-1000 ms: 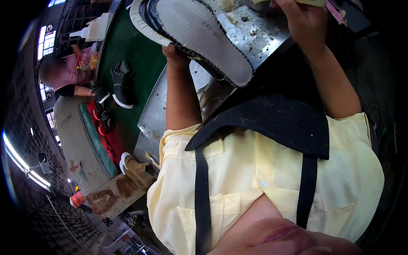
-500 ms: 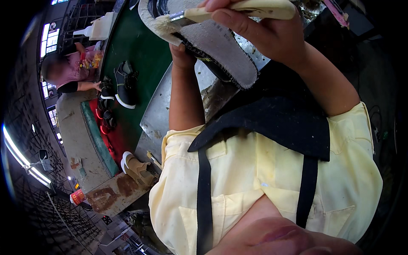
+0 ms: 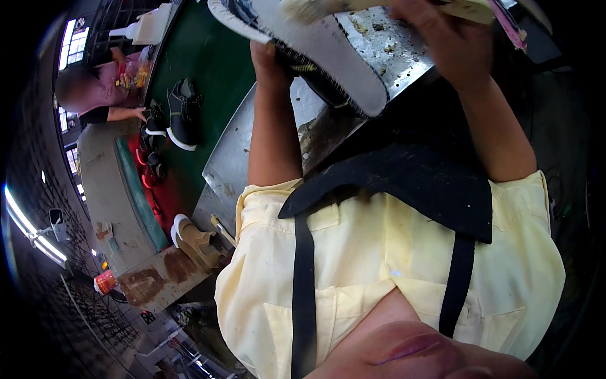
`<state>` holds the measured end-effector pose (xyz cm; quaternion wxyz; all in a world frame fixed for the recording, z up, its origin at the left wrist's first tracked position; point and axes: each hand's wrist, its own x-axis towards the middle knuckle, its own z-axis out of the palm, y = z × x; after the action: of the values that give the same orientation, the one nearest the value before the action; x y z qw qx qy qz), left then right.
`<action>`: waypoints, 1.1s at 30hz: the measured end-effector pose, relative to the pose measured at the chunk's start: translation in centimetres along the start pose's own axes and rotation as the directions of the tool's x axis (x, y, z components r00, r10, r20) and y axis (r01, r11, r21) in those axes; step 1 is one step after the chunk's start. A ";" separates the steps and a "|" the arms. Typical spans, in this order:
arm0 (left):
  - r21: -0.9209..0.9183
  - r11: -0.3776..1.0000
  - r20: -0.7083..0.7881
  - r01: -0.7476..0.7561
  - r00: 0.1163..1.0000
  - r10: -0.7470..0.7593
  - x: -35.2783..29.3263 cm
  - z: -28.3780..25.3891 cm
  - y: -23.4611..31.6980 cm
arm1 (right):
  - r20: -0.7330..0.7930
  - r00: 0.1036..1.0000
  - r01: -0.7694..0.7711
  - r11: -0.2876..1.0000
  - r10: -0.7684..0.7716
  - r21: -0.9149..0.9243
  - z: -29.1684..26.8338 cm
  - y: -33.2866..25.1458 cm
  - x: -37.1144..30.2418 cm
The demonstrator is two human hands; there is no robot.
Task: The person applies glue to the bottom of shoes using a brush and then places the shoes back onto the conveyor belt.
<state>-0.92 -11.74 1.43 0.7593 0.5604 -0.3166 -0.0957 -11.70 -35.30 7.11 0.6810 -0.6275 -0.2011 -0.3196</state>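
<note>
At the top of the head view my left hand (image 3: 271, 63) grips a dark shoe upper from its left side; the fingers are partly hidden behind it. Its grey stitched underside (image 3: 334, 60) faces up, and a white sole edge (image 3: 237, 24) runs along its far left part. My right hand (image 3: 451, 47) is closed round the pale handle of a paintbrush (image 3: 309, 9), slightly smeared by motion. The bristles are over the underside, near the frame's top edge; I cannot tell whether they touch it.
Below the shoe is a stained metal plate (image 3: 230, 151). On the green belt (image 3: 218, 69) to the left stand dark white-soled shoes (image 3: 183, 117), where a co-worker's hand (image 3: 136, 113) reaches in. A tan boot (image 3: 196, 243) and another brush (image 3: 222, 228) lie at the lower left.
My right hand has moved right with the brush, taking its bristles from the white sole edge to the grey underside. The shoe has shifted slightly upward in my left hand.
</note>
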 end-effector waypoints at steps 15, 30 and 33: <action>-0.336 0.935 -0.388 0.112 0.888 -0.246 -0.8 -2.3 1.9 | -0.419 0.875 -0.259 0.966 0.243 0.020 -5.9 1.9 -4.7; -0.565 0.825 -0.584 -0.004 0.709 -0.395 3.6 1.2 9.2 | -0.491 0.870 0.024 0.999 -0.042 -0.042 -2.8 -0.9 -4.5; -0.679 0.734 -0.530 0.024 0.676 -0.512 3.2 -5.5 7.8 | -0.494 0.869 -0.065 0.995 0.017 -0.081 -3.5 -1.1 -5.2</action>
<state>3.20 -6.28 8.81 0.9353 0.3140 0.1307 -0.0973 -16.61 -37.78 3.99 0.6858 -0.5609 0.0077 -0.4636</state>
